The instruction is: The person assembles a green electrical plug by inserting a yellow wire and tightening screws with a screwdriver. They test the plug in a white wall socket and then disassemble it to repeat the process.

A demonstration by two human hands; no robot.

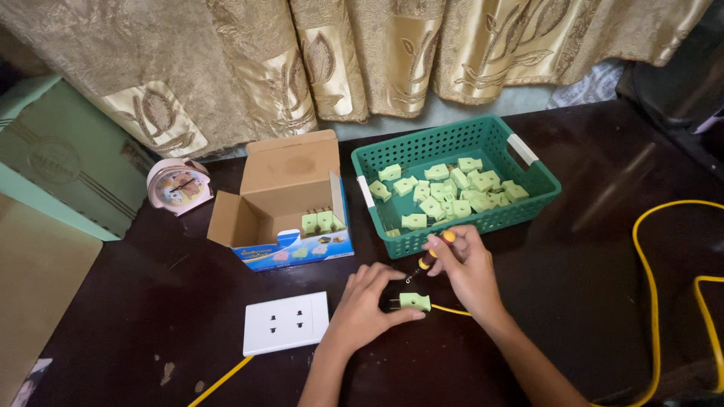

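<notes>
Left hand [362,309] grip pinching green plug [415,301] on dark surface [573,271], beside white socket plate [286,322]. Right hand [467,267] grip closed around screwdriver [430,260], tip near plug, before green basket [455,185].

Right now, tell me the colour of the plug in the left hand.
Pale green plug, with metal prongs; the head view shows it.
</notes>
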